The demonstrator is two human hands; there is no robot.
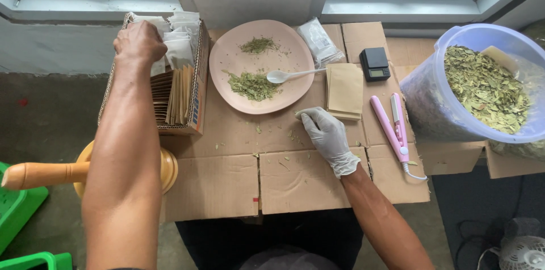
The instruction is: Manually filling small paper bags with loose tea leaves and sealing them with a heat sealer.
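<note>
On the flattened brown cardboard sheet (295, 182), head view: a round pink plate (227, 54) sits toward the sheet's far edge with two small heaps of crushed green leaves (254, 85) and a white plastic spoon (282, 76) lying across its right side. Left of the plate, an open cardboard box (196, 97) holds upright tan paper sachets (177, 95) and white sachets (180, 43). The bare left hand (139, 43) is closed over the box's far end; what it grips, cannot tell. Just below the plate's near rim, the white-gloved right hand (326, 135) rests fingers-down on the sheet, pinching a small pale scrap, loosely curled. Right of the plate: stacked tan envelopes (344, 89), a black pocket scale (374, 63), a pink heat sealer (390, 128). Bare cardboard lies open nearward of the plate.
</note>
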